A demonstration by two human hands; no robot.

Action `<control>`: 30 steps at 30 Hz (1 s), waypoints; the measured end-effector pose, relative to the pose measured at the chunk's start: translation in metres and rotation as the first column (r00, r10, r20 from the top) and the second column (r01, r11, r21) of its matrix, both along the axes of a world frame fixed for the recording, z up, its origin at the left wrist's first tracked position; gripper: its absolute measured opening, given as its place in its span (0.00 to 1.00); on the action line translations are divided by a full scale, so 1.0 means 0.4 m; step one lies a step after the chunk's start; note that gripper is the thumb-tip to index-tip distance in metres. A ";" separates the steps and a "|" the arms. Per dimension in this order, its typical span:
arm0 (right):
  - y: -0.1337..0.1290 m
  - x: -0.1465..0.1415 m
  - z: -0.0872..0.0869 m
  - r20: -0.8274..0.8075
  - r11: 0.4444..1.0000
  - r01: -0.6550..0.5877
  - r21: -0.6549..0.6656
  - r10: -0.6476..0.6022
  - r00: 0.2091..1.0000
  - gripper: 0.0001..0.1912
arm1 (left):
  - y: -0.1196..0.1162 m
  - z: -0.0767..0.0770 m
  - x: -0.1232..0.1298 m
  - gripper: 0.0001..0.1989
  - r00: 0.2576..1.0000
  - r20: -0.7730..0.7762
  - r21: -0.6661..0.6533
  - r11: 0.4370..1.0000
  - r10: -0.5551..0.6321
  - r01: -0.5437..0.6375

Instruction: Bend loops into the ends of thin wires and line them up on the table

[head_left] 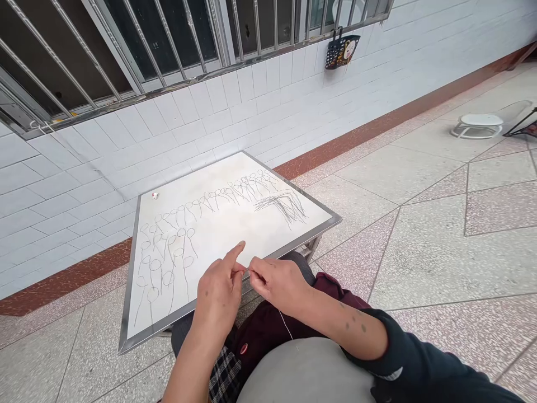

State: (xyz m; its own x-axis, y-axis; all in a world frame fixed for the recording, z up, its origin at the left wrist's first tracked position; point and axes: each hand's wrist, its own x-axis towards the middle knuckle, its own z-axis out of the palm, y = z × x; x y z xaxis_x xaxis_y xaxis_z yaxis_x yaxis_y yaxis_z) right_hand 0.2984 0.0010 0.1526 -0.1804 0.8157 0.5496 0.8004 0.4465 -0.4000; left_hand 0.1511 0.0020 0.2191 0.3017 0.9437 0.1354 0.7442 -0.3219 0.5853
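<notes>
My left hand [218, 294] and my right hand [284, 284] meet fingertip to fingertip over the near edge of the table. Both pinch a thin string [286, 324], whose pale end hangs below my right hand over my lap. One finger of my left hand sticks out while the others stay closed. The part of the string between the fingertips is too small to make out. Beyond my hands, rows of thin dark looped strings [178, 253] with long tails lie on the tabletop. A bundle of loose straight strings [285, 206] lies at the right.
The white table [229, 232] has a grey metal rim and stands against a white tiled wall [188, 115]. A tiny white and red item [155, 195] rests at its far left. A black basket [342, 51] hangs from the window bars. A white stool [480, 121] stands farther right.
</notes>
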 end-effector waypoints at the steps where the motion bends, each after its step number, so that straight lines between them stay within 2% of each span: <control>1: 0.000 -0.003 -0.004 0.000 1.000 0.017 0.003 -0.017 1.000 0.06 | 0.001 -0.001 0.002 0.25 1.000 -0.006 -0.001 1.000 -0.003 0.003; 4: 0.003 -0.008 -0.011 0.006 0.999 0.042 0.011 -0.042 0.999 0.07 | 0.005 -0.001 0.007 0.25 1.000 -0.009 -0.005 1.000 0.011 -0.011; 7: 0.010 -0.002 -0.010 -0.024 0.998 -0.047 -0.035 0.046 0.999 0.07 | 0.011 0.003 0.004 0.25 0.999 0.015 -0.051 0.998 0.036 -0.035; 10: 0.014 0.010 -0.005 -0.200 0.962 -0.208 -0.175 0.172 0.965 0.03 | 0.016 0.003 0.000 0.24 0.996 0.060 -0.087 0.995 0.063 -0.058; 12: 0.013 0.016 -0.004 -0.338 0.932 -0.263 -0.251 0.170 0.926 0.06 | 0.015 0.000 0.000 0.24 0.992 0.086 -0.091 0.992 0.096 -0.089; 14: 0.011 0.019 -0.006 -0.397 0.929 -0.254 -0.270 0.133 0.908 0.05 | 0.013 -0.003 0.004 0.24 0.985 0.114 -0.103 0.987 0.133 -0.121; 20: 0.009 0.014 -0.029 -0.279 0.979 -0.145 -0.142 0.101 0.955 0.05 | 0.006 -0.003 0.014 0.26 0.959 0.224 -0.170 0.976 0.176 -0.139; 26: 0.012 0.008 -0.047 -0.283 0.993 -0.100 -0.055 0.081 0.956 0.06 | -0.002 -0.018 0.018 0.26 0.928 0.301 -0.147 0.972 0.219 -0.182; 30: 0.012 0.011 -0.043 -0.204 0.989 -0.120 0.091 0.136 0.969 0.06 | -0.005 -0.019 0.018 0.25 0.922 0.311 -0.153 0.970 0.230 -0.191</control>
